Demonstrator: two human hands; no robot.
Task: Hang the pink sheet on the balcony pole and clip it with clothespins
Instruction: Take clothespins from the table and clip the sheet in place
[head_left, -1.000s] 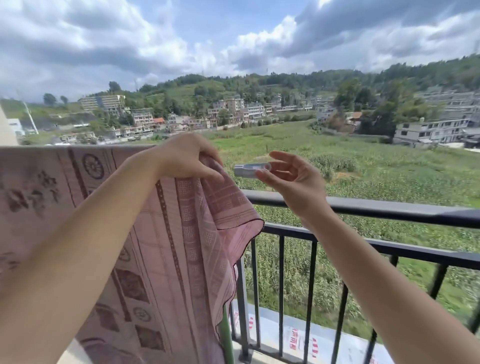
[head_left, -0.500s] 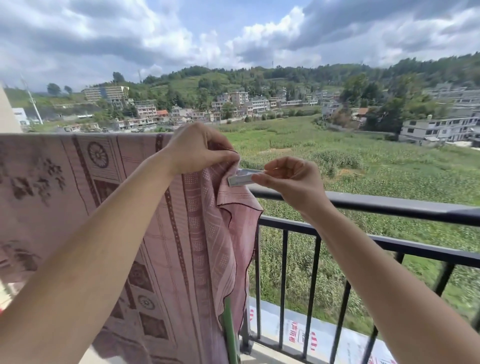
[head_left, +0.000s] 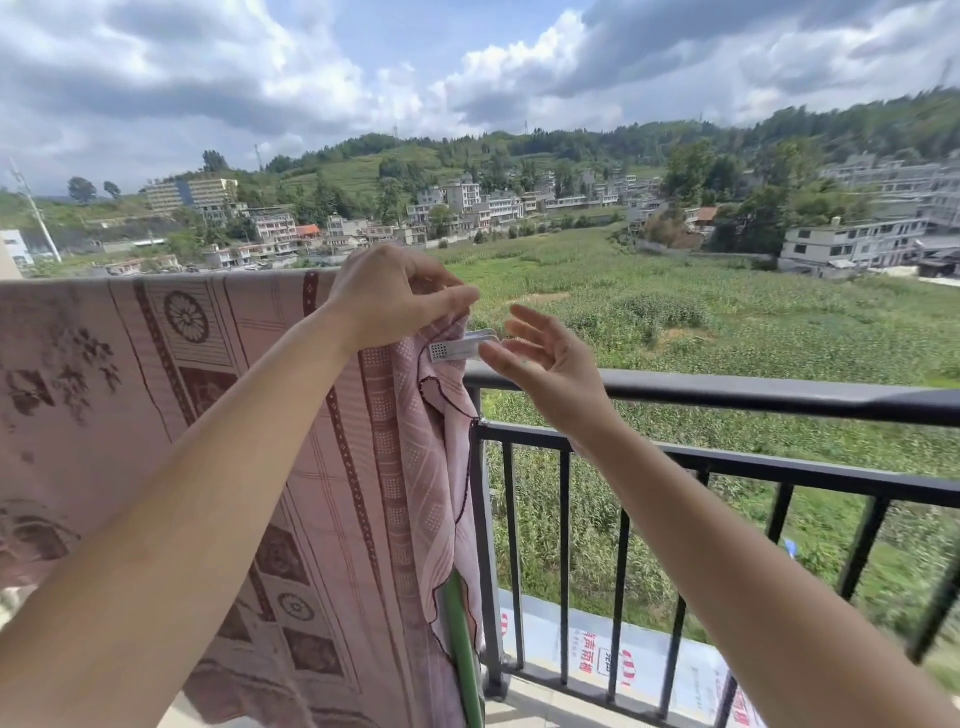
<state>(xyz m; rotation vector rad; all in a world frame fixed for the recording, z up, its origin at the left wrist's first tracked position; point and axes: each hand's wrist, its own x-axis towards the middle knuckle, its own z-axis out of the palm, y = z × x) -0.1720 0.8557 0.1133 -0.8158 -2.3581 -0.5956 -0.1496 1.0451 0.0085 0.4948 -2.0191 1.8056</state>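
The pink patterned sheet (head_left: 156, 415) hangs over a pole at chest height, covering the left half of the view. My left hand (head_left: 395, 296) pinches the sheet's top right corner. A grey clothespin (head_left: 460, 347) sits clamped on that corner, pointing right. My right hand (head_left: 545, 358) is just to the right of the clothespin, fingers spread, with the thumb tip near its tail; whether it touches is unclear. The pole itself is hidden under the cloth.
A dark metal balcony railing (head_left: 727, 395) with vertical bars runs from the sheet's edge to the right. A green stick (head_left: 465, 654) stands upright behind the sheet's lower edge. Beyond are a green field and buildings.
My right hand brought the clothespin leftward onto the sheet's corner and then spread its fingers off it. My left hand kept hold of the corner and lifted slightly.
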